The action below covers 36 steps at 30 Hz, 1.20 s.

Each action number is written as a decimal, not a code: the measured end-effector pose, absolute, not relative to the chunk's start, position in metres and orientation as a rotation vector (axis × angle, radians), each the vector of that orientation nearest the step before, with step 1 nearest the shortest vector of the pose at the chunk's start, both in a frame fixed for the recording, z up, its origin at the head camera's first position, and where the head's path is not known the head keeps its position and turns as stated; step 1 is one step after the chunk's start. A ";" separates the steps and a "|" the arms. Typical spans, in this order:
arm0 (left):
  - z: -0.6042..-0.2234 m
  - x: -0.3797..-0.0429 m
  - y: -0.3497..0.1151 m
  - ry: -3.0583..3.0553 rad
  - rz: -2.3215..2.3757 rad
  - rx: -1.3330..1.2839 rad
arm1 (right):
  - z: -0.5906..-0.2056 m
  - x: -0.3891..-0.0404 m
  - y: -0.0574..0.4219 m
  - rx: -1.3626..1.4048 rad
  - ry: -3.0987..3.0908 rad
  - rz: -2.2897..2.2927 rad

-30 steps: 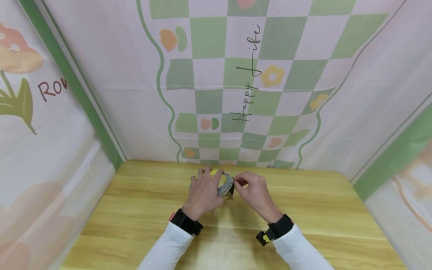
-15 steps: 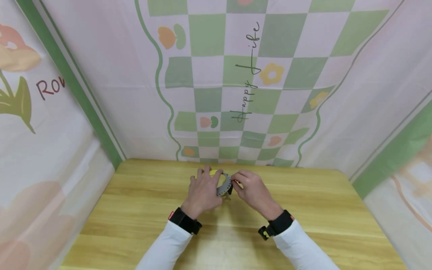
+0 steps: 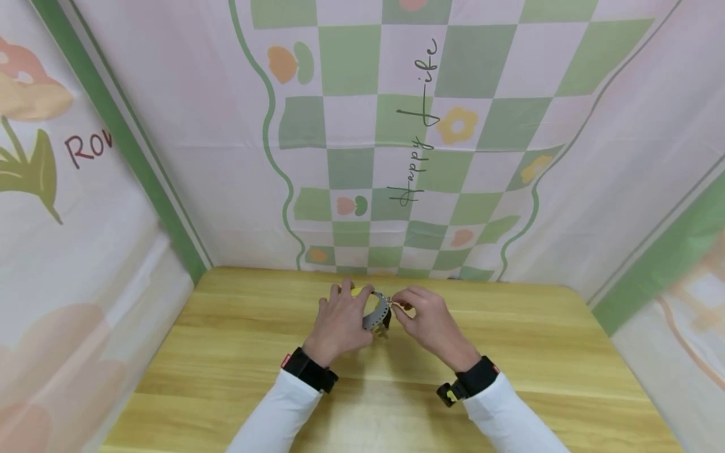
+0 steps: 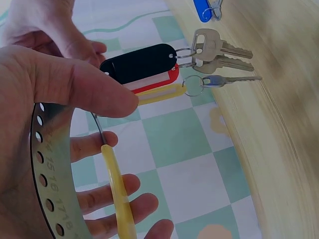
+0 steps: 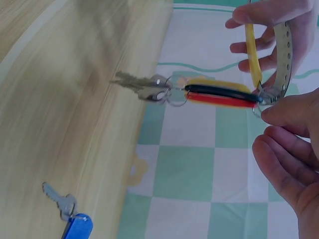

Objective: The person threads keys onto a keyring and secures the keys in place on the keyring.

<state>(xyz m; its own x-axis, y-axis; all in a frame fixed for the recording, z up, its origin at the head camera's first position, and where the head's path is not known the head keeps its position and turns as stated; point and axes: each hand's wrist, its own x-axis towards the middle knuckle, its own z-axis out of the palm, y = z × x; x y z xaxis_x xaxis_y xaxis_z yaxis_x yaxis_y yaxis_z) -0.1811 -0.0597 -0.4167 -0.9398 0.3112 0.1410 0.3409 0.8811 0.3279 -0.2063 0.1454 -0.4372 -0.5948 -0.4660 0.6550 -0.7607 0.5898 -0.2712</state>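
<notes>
My left hand point(image 3: 340, 321) grips a round key holder, whose curved grey metal plate point(image 4: 50, 164) has numbered holes and whose yellow sleeve point(image 4: 115, 184) covers part of the loop. From the plate hang a black key tag point(image 4: 142, 62), a red key tag point(image 4: 160, 79) and a yellow key tag point(image 4: 167, 92), with metal keys point(image 5: 142, 87) at their far ends. At the plate's edge, the thumb and index finger of my right hand point(image 3: 430, 324) pinch a small metal ring point(image 5: 256, 111). The left palm hides part of the plate.
A blue key tag point(image 5: 79, 227) with its own key point(image 5: 62, 199) lies on the wooden table point(image 3: 255, 352). A checked cloth backdrop point(image 3: 351, 170) stands behind the table's far edge, with printed cloth at both sides.
The right hand's fingers shift slightly at the plate's edge, first leftward and then a little back to the right. The left hand and key holder stay almost where they were.
</notes>
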 end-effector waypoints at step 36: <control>-0.417 -0.180 -0.064 -3.014 -0.732 -0.522 | -0.494 -0.237 0.254 0.319 -3.164 0.720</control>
